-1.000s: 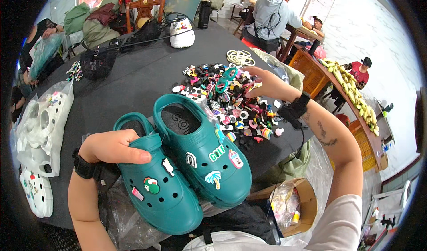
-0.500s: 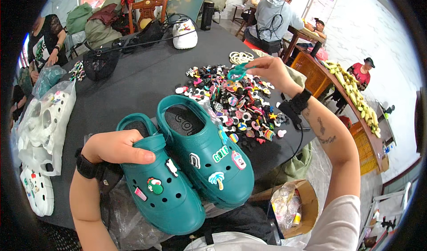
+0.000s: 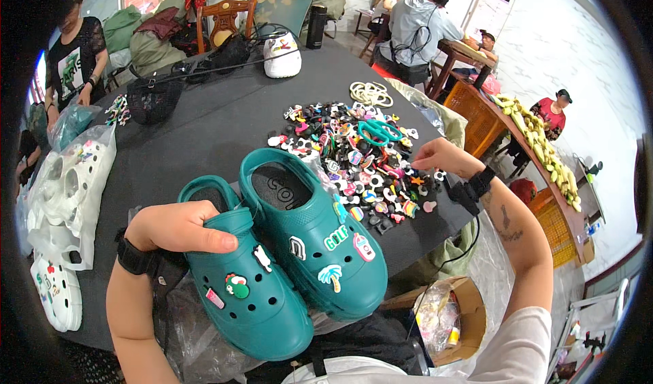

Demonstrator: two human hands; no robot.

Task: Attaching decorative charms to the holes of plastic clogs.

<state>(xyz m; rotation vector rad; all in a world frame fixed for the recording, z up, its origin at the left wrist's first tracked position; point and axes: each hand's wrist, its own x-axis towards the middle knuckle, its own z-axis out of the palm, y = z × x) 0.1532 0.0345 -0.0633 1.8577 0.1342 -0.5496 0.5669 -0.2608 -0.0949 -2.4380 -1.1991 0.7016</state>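
My left hand [image 3: 180, 225] is closed round the left teal clog [image 3: 255, 302], thumb over its upper near the opening. That clog carries a green character charm, a cup charm and a white charm. Against it leans the right teal clog [image 3: 343, 275], with palm tree, bottle and lettering charms. A heap of colourful shoe charms [image 3: 354, 159] lies just beyond. Teal heel straps [image 3: 379, 133] rest on top of the heap, beside a bundle of cream straps [image 3: 371, 94]. My right hand [image 3: 445, 159] is at the heap's right edge, fingertips pinched together; whatever they hold is too small to tell.
White clogs in a plastic bag [image 3: 71, 173] and a bare white clog [image 3: 56, 292] are at the left. Another white clog [image 3: 281, 56] stands at the far edge. A cardboard box [image 3: 469, 319] sits below the table's right side. A person [image 3: 76, 61] stands at far left.
My right hand has let go of the teal straps on the heap and moved right and nearer. My left hand and the clogs stay almost still. The person at far left has straightened up.
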